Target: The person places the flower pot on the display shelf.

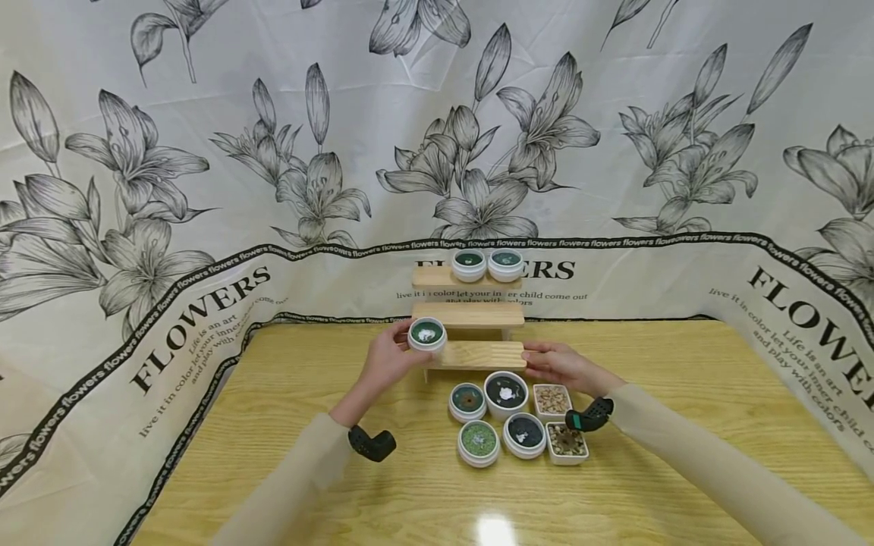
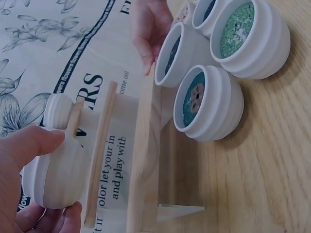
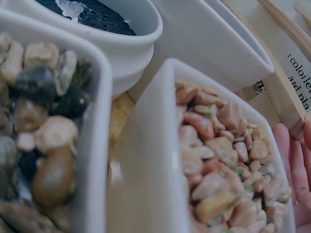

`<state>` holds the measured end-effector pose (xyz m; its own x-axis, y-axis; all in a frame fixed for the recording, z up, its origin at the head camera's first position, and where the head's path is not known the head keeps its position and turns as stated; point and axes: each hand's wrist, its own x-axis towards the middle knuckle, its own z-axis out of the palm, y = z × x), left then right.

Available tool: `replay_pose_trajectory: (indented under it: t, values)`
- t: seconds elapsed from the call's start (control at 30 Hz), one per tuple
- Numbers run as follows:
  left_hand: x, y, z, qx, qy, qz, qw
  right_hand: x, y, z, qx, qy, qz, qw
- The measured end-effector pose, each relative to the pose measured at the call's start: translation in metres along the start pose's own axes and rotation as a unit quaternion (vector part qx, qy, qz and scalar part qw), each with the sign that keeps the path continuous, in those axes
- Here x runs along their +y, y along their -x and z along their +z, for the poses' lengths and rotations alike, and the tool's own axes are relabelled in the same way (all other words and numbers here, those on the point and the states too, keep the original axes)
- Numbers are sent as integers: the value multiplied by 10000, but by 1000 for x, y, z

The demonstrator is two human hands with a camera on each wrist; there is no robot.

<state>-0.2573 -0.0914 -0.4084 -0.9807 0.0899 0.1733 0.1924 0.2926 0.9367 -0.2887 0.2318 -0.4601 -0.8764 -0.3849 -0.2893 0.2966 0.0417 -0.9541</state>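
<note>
My left hand (image 1: 388,358) holds a small round white pot (image 1: 427,335) with dark green filling and a white bit on top. The pot is up by the left end of the lowest step of a three-tier wooden stand (image 1: 486,355). In the left wrist view, the thumb lies across the side of the held pot (image 2: 60,174), with fingers beneath it. My right hand (image 1: 561,365) grips the right end of that lowest step. The right wrist view shows these fingers (image 3: 295,165) at the step's corner, partly cut off by the frame.
Two white pots (image 1: 488,264) stand on the top step. In front of the stand are several round white pots (image 1: 507,413) with dark, teal or green filling. Two square white dishes of pebbles (image 1: 568,455) sit beside them at right. A flower-printed cloth (image 1: 328,280) hangs behind.
</note>
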Motion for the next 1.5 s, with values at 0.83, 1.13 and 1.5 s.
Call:
replay_pose_trajectory:
  t: [0.83, 1.13, 1.5]
  values:
    - [15, -39, 2, -84, -68, 474, 9988, 2, 1, -2, -4, 83, 13, 10000]
    - [22, -56, 2, 89, -126, 511, 9986, 2, 1, -2, 62, 30, 26, 10000]
    - [31, -71, -3, 260, -182, 549, 9980, 2, 4, -2, 45, 81, 3, 10000]
